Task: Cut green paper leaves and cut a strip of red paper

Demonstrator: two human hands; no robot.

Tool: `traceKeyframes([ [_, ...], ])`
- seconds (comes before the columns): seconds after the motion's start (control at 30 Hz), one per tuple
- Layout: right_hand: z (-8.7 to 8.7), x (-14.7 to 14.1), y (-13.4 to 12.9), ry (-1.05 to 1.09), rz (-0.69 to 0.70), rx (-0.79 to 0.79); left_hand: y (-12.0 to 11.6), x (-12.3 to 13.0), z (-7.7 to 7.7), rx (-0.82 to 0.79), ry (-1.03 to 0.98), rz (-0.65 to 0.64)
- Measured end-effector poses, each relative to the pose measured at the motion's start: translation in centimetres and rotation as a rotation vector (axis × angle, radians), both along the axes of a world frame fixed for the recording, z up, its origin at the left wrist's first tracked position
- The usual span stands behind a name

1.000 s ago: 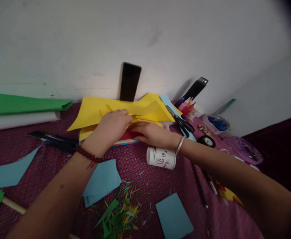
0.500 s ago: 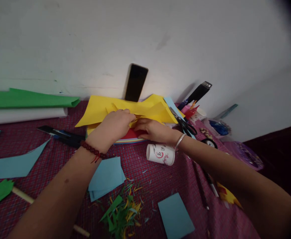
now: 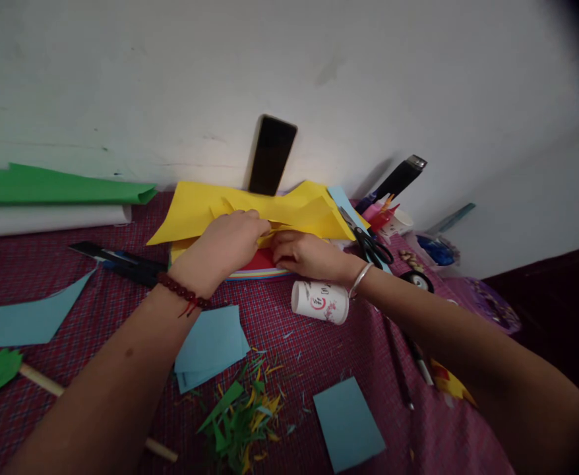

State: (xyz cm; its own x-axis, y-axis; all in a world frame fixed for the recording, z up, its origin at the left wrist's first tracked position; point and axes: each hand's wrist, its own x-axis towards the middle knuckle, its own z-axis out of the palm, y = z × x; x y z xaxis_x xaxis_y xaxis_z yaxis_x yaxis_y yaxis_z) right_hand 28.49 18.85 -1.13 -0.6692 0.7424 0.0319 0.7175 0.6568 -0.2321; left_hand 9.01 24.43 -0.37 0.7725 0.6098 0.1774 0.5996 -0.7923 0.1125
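Checked cloth (image 3: 270,326) runs up to a pale wall (image 3: 171,72). Remotely I watch a dark cutter (image 3: 121,262) left of the left hand (image 3: 235,239), whose bent fingers touch yellow paper (image 3: 190,206); whether they pinch it, I cannot tell. That paper spans behind it and the right hand (image 3: 305,254), above a red sheet (image 3: 261,260) between them. The right fingers curl at the paper's front edge, grip unclear to me. Just on that hand's near side, a white cup (image 3: 322,302) lies tipped, its characters too small to read.
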Motion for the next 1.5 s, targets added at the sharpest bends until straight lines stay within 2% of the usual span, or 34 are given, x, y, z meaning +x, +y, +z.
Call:
traceKeyframes([
  [0.2, 0.2, -1.2, -0.9, -0.223, 0.047, 0.179, -0.1, 0.1, 0.1, 0.012, 0.005, -0.02],
  [0.33, 0.1, -1.4, -0.9, -0.242, 0.085, 0.213, -0.2, 0.1, 0.2, 0.006, -0.013, -0.048],
  [0.77, 0.9, -1.0, -2.5, -0.179, 0.068, 0.125, -0.6, 0.1, 0.5, -0.015, -0.01, -0.01],
  [1.03, 0.2, -2.1, -2.1, -0.117, 0.073, 0.169, -0.9, 0.3, 0.5, -0.017, 0.005, 0.014],
  [1.27, 0.1, -2.5, -1.9, -0.067, 0.061, 0.131, -0.7, 0.3, 0.2, -0.006, -0.023, -0.001],
  [1.5, 0.2, -3.4, -1.7, -0.005, 0.022, 0.065, -0.3, -0.2, 0.6, -0.104, -0.054, 0.011],
])
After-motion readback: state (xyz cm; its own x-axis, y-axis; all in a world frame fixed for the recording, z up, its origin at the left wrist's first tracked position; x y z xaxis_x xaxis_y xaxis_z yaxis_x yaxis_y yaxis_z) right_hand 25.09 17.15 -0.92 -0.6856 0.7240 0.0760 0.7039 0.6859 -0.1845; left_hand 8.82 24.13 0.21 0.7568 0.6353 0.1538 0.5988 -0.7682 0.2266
